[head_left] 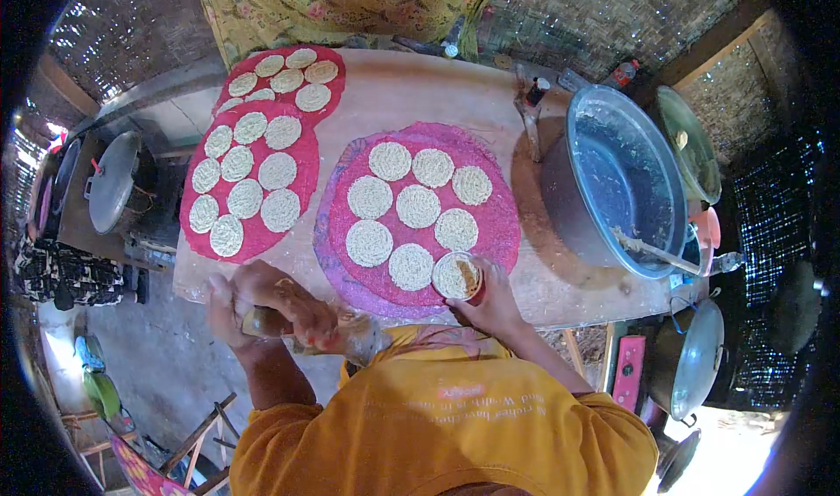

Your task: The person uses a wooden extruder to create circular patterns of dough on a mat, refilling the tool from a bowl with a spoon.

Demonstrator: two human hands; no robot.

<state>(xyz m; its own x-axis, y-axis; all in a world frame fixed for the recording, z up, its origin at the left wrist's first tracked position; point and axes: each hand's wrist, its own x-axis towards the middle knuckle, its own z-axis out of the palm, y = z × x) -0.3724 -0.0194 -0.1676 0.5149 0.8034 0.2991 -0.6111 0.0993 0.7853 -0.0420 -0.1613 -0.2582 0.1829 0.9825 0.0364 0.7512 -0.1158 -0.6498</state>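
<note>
Right hand [495, 299] gripping a round container [478, 292], mouth facing upward, long axis unclear, overlapping the central pink mat's [492, 227] near-right edge, left hand [225, 315] curling by the tabletop's [420, 85] near-left corner, hold unclear

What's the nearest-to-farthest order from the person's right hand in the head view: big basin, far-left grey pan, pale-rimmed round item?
From the right hand:
1. Pale-rimmed round item, held.
2. Big basin, to the right.
3. Grey pan, far left.
</note>
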